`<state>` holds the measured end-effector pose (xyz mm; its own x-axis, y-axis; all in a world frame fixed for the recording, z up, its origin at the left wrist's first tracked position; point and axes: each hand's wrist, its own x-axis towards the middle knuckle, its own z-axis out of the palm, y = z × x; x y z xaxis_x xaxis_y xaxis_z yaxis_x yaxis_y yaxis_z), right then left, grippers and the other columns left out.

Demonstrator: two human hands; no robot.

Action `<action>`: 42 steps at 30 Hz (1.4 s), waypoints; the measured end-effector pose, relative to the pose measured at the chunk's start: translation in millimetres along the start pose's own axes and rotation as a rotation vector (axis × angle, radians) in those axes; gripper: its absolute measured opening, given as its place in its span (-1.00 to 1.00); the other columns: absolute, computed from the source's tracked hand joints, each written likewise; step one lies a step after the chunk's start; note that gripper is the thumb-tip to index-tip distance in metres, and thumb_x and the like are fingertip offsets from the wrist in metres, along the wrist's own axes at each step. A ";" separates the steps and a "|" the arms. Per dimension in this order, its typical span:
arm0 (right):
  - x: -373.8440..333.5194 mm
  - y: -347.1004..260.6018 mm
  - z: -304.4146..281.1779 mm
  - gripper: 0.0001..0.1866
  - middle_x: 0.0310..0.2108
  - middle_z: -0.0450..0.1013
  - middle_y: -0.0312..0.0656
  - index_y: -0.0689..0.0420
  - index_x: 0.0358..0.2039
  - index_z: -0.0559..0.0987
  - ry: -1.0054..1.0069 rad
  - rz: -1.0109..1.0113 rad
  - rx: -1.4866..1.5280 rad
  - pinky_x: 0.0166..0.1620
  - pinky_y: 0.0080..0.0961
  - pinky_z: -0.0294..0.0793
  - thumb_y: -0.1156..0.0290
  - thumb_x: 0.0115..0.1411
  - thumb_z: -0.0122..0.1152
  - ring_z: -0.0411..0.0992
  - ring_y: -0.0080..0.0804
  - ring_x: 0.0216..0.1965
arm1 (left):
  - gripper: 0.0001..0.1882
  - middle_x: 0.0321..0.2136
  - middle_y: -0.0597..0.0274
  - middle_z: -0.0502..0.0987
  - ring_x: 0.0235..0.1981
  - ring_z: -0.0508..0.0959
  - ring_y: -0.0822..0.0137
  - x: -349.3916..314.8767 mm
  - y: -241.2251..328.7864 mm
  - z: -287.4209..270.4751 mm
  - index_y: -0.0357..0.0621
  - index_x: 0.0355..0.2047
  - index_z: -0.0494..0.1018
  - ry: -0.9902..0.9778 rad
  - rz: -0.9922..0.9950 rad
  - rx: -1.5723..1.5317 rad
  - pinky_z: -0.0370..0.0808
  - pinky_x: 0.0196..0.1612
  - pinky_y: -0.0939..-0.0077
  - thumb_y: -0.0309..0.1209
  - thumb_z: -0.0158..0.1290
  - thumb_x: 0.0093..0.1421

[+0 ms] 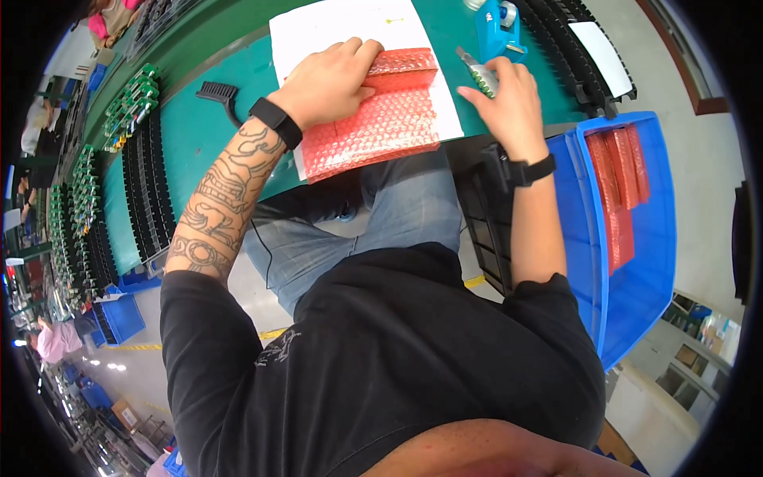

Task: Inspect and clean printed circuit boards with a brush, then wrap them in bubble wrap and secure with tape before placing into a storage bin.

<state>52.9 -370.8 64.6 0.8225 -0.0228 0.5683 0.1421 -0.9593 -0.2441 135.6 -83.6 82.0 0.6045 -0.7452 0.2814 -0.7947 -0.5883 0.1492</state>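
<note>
A sheet of red bubble wrap lies over white paper on the green worktop, its far part folded over into a raised strip. My left hand rests on the fold's left end, fingers bent over it and thumb on the near side. What lies under the fold is hidden. To the right of the paper, my right hand is beside a slim cutter-like tool with a grey tip and a green-patterned body. Its thumb and forefinger are spread on either side of the tool, part of which the hand covers.
A blue tape dispenser stands beyond my right hand, near black slotted racks. Below right, a blue bin holds several red bubble-wrap packs. A black brush and green circuit boards are on the left.
</note>
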 end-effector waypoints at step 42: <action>69.5 -68.2 18.2 -0.60 -0.31 0.61 0.13 0.38 -0.17 0.60 -0.355 0.156 0.453 -0.18 -0.27 0.55 0.43 0.04 0.52 0.60 0.01 -0.28 | -0.27 -0.25 -0.05 0.56 -0.21 0.63 -0.06 -9.7 -14.2 -31.1 -0.27 0.11 0.36 -0.103 0.059 0.036 0.59 -0.18 0.08 -0.29 0.35 -0.06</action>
<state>110.4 -301.8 106.4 0.9753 0.0167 0.2203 0.1614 -0.7346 -0.6590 139.4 -58.3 106.6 0.5607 -0.8059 0.1899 -0.8277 -0.5521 0.1010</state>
